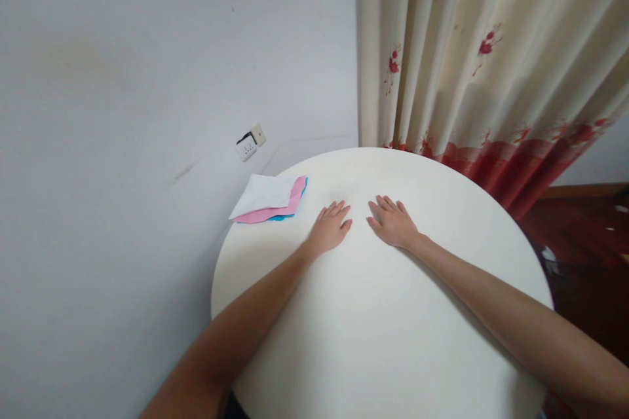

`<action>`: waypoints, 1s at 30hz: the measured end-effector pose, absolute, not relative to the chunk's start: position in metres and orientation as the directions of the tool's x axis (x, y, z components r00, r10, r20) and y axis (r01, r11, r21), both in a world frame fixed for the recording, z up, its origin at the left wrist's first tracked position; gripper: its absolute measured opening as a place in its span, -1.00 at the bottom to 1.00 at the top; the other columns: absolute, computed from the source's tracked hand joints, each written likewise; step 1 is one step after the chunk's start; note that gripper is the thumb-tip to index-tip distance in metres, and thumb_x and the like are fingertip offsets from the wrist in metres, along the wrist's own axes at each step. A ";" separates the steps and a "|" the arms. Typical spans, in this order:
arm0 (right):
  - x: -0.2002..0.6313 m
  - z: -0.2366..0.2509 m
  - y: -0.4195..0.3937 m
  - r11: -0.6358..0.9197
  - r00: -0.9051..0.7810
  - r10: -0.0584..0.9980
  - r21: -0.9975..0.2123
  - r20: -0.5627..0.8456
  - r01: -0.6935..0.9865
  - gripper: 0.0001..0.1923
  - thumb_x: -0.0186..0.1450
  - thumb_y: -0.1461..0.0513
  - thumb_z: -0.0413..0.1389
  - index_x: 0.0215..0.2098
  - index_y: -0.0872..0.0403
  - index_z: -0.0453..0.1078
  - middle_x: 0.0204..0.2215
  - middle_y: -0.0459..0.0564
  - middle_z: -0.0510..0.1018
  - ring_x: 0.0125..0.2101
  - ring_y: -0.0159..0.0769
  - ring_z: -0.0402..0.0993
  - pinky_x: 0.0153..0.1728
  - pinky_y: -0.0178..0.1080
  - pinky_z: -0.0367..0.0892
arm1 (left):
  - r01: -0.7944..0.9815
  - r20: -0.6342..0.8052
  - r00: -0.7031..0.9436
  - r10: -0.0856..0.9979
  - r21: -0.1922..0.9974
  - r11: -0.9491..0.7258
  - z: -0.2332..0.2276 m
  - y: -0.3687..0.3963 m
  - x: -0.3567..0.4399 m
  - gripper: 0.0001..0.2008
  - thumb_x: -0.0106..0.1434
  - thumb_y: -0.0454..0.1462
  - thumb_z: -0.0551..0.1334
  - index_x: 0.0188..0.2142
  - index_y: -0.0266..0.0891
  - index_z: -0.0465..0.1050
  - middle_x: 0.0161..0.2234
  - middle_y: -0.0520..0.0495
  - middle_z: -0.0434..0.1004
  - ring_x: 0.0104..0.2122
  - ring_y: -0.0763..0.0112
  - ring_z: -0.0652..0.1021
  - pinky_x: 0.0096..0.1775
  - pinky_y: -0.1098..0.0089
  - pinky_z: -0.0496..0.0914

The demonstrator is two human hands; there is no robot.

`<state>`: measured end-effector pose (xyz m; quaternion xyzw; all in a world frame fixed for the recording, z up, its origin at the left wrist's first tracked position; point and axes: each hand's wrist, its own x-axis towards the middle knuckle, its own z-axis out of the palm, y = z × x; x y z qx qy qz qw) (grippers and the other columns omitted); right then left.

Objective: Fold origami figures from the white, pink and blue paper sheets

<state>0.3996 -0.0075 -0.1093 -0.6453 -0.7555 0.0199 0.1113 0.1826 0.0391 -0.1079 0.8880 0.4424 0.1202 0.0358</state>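
Palm down on a round white table (pixel 373 327), my left hand (pixel 330 229) lies flat with its fingers spread and holds nothing. To its right, a short gap away, my right hand (pixel 392 221) rests the same way, open and bare. Left of my left hand, near the table's far left edge, sits a small stack of thin folded sheets: a white one (pixel 265 193) on top, a pink one (pixel 258 215) under it and a blue one (pixel 282 217) at the bottom. Neither hand touches the stack. Whether the sheets are paper or cloth I cannot tell.
A pale wall (pixel 147 111) borders the table on the left, with a power socket (pixel 246 147) just above the stack. Behind the table hangs a cream curtain (pixel 442 65) with red flowers and a red hem. Dark reddish floor (pixel 584 236) shows at the right.
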 end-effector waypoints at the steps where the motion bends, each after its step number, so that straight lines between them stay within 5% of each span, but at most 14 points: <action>1: 0.399 -0.109 -0.007 0.167 -0.143 0.979 -0.172 0.147 0.971 -0.40 0.43 0.01 -0.22 0.35 0.08 0.04 0.38 0.15 -0.01 0.35 0.02 -0.14 0.26 0.13 -0.14 | 0.777 0.183 0.579 0.794 0.170 -0.606 -0.108 0.039 0.182 -0.51 0.41 -0.12 -0.04 0.28 -0.16 0.18 0.34 -0.11 0.09 0.33 0.15 0.12 0.28 0.03 0.06; 7: 0.399 -0.110 -0.008 0.171 -0.143 0.976 -0.172 0.164 0.970 -0.42 0.43 0.01 -0.21 0.33 0.07 0.08 0.37 0.16 0.03 0.34 0.03 -0.10 0.25 0.14 -0.10 | 0.769 0.196 0.575 0.794 0.201 -0.607 -0.107 0.038 0.182 -0.52 0.39 -0.13 0.00 0.26 -0.18 0.22 0.32 -0.12 0.15 0.32 0.15 0.15 0.27 0.03 0.08; 12: 0.400 -0.109 -0.008 0.172 -0.147 0.978 -0.171 0.149 0.970 -0.43 0.43 0.02 -0.21 0.33 0.07 0.08 0.37 0.15 0.02 0.34 0.04 -0.10 0.25 0.15 -0.10 | 0.713 0.340 0.552 0.762 0.283 -0.642 -0.086 0.038 0.176 -0.59 0.36 -0.23 0.03 0.16 -0.22 0.34 0.18 -0.12 0.39 0.19 0.32 0.36 0.25 0.25 0.20; 19: 0.400 -0.109 -0.008 0.181 -0.153 0.976 -0.180 0.157 0.967 -0.44 0.42 0.02 -0.20 0.32 0.06 0.10 0.37 0.15 0.04 0.34 0.05 -0.09 0.25 0.16 -0.10 | 0.838 0.600 0.243 0.762 0.266 -0.476 -0.045 0.061 0.132 -0.69 0.32 -0.29 0.04 -0.02 -0.23 0.45 0.11 -0.11 0.44 0.14 0.25 0.38 0.21 0.20 0.21; 30: 0.401 -0.109 -0.009 0.188 -0.156 0.972 -0.191 0.174 0.963 -0.47 0.42 0.04 -0.18 0.28 0.06 0.14 0.35 0.16 0.07 0.33 0.05 -0.07 0.24 0.16 -0.08 | 0.991 0.293 -0.002 0.956 0.126 -0.037 -0.065 0.090 0.089 -0.42 0.32 0.00 0.04 0.18 -0.34 0.25 0.22 -0.37 0.28 0.25 -0.12 0.21 0.16 -0.11 0.15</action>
